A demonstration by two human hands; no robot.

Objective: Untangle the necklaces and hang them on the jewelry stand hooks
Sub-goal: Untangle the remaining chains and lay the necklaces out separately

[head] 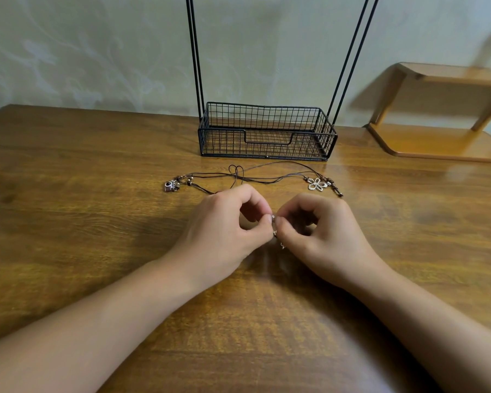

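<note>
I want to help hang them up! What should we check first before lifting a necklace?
1. Both hands on the clasp: ok, left hand and right hand pinch a small metal piece.
2. Clasp open: cannot tell.
3. Cords untangled: not ok, brown cords still cross and loop.
4. Camera charm and flower charm free: ok.
5. Stand hooks visible: not ok, only the stand's basket shows.

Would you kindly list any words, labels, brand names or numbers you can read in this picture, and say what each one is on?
None: no readable text shows anywhere in the head view.
The camera pendant and flower pendant are too small to show any marking.
The wire basket, the wooden table and the wooden shelf carry no label or print.
</note>
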